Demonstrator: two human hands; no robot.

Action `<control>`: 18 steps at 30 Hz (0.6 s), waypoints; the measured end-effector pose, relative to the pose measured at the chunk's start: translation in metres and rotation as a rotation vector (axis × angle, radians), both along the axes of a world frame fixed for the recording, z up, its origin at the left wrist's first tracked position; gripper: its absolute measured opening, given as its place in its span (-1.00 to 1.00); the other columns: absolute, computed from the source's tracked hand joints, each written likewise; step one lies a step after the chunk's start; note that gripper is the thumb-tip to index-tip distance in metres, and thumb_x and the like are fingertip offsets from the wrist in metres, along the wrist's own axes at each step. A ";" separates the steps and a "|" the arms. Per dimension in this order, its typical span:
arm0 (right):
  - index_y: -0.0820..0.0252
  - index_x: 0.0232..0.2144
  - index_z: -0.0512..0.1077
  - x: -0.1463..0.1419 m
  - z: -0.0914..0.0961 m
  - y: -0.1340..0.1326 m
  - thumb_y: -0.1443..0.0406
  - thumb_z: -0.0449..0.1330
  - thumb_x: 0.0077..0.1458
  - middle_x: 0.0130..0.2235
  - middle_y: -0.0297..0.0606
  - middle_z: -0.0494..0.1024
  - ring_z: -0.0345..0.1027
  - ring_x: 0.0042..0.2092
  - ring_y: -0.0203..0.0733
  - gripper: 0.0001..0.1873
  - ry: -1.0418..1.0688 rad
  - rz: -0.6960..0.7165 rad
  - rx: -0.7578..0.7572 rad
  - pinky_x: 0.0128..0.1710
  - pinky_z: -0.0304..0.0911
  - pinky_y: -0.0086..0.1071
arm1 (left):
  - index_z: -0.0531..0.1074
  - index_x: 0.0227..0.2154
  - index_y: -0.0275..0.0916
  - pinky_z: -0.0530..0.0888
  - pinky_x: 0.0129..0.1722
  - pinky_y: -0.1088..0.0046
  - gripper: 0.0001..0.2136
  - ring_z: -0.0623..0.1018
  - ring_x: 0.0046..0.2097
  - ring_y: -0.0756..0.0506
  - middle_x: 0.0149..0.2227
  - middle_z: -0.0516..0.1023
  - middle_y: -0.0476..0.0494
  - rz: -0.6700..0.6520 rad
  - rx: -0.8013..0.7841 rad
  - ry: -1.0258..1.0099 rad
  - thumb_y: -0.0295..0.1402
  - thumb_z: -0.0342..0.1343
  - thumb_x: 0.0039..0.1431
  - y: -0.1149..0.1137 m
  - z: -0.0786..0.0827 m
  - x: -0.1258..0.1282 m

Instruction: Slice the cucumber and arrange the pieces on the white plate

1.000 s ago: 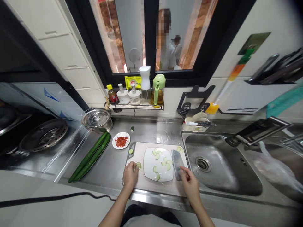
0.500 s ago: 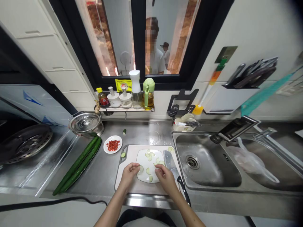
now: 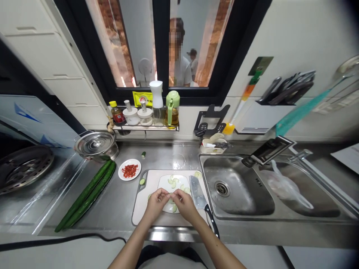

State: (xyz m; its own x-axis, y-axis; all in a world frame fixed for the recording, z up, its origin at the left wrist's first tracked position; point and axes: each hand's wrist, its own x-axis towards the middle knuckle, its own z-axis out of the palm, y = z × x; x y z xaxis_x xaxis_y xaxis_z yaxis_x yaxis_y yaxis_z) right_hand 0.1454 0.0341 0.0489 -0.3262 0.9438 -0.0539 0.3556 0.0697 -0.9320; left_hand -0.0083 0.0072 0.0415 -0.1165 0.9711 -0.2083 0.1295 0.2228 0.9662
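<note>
Over the white plate [image 3: 162, 183], my left hand [image 3: 156, 204] and my right hand [image 3: 183, 204] meet at the fingertips, both pinched closed. What lies between the fingers is too small and covered to make out. Thin half-moon cucumber slices [image 3: 173, 184] are spread on the plate, some partly hidden by my hands. Beneath the plate is a pale cutting board [image 3: 140, 211]. A cleaver [image 3: 198, 194] with a black handle rests along the board's right side, close to my right hand. One cucumber slice [image 3: 198, 174] lies above its blade, and a cucumber piece [image 3: 142, 182] sits at upper left.
Left on the steel counter are two whole cucumbers [image 3: 86, 196], a dish [image 3: 120, 173] of chopped red chilli and a lidded pot [image 3: 97, 145]. The double sink [image 3: 238, 186] is at right, with a plastic bag [image 3: 283, 185]. Seasoning bottles [image 3: 158, 106] line a wall shelf.
My hands have come together from the plate's two sides, fingertips now touching over its middle. The whole view has shifted slightly.
</note>
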 end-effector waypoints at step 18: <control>0.17 -0.63 0.29 -0.009 0.011 0.002 0.29 0.00 -0.15 -0.73 -0.49 0.21 0.02 -0.69 -0.42 -0.87 0.219 -0.083 -0.618 -0.68 -0.13 -0.51 | 0.46 -0.32 -0.19 0.33 -0.21 0.41 -0.82 0.44 -0.25 -0.06 -0.34 0.47 -0.10 -0.334 0.472 0.728 -0.34 -0.05 0.24 -0.005 0.020 -0.013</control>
State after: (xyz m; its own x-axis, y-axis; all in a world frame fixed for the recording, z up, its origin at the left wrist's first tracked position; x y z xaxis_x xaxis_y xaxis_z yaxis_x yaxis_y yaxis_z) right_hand 0.1360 0.0360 0.0602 -0.3190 0.7830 -0.5340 0.1345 -0.5203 -0.8433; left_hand -0.0209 0.0024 0.0611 0.2378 0.9434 0.2310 0.7264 -0.3307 0.6025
